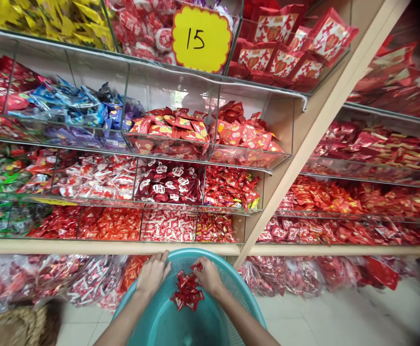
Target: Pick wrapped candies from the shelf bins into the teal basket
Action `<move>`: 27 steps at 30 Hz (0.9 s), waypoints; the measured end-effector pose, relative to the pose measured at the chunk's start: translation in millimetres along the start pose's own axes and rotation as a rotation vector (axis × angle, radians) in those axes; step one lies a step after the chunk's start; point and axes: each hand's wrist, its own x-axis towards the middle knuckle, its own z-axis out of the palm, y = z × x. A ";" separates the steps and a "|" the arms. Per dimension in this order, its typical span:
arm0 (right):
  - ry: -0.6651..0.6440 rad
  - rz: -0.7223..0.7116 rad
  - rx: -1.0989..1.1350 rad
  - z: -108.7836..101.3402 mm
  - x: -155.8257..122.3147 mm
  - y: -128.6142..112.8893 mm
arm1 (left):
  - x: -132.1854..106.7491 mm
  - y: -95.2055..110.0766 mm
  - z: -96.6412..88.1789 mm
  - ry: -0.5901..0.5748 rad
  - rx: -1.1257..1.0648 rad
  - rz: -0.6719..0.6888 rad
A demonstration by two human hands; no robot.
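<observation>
A teal plastic basket (244, 283) with perforated sides stands below the shelves, in front of me. My left hand (154, 274) is closed over its far left rim. Inside the basket, my right hand (208, 275) pinches a red-wrapped candy, its fingers partly hidden from view. Beside and below those fingers lies a small heap of red-wrapped candies (187, 290), against the far inner side of the basket. The bottom of the basket is partly visible nearer to me.
Wooden shelves with clear bins hold wrapped candies, including red candies (231, 187) and blue packets (69, 103). A yellow sign (201, 38) reads 15. Clear bags of candy (98, 281) line the floor under the shelf. A woven basket (13, 327) stands at lower left.
</observation>
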 end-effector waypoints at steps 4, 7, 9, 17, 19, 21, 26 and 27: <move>0.013 -0.109 -0.271 -4.4 -1.2 -6.7 | 0.1 0.8 -0.4 -0.002 0.011 0.008; -0.025 -0.151 -0.339 -4.4 -0.8 -11.6 | -0.1 1.1 -0.5 -0.006 0.023 0.003; -0.056 -0.166 -0.386 -3.8 -0.3 -16.1 | -0.4 0.9 -0.2 -0.005 0.024 0.000; -0.138 -0.186 -0.613 3.9 3.1 -27.4 | 0.7 -1.4 4.7 0.001 0.005 0.004; -0.149 -0.197 -0.588 6.5 3.1 -23.5 | 0.8 -1.1 3.7 -0.004 0.005 0.002; -0.162 -0.209 -0.538 8.5 2.8 -17.5 | 0.6 0.0 1.1 -0.014 0.007 -0.001; -0.104 -0.195 -0.350 11.8 1.8 -7.1 | 0.7 3.8 -5.5 -0.050 -0.002 -0.002; -0.077 -0.188 -0.317 12.8 1.0 -7.6 | 0.9 4.5 -6.0 -0.053 -0.002 -0.002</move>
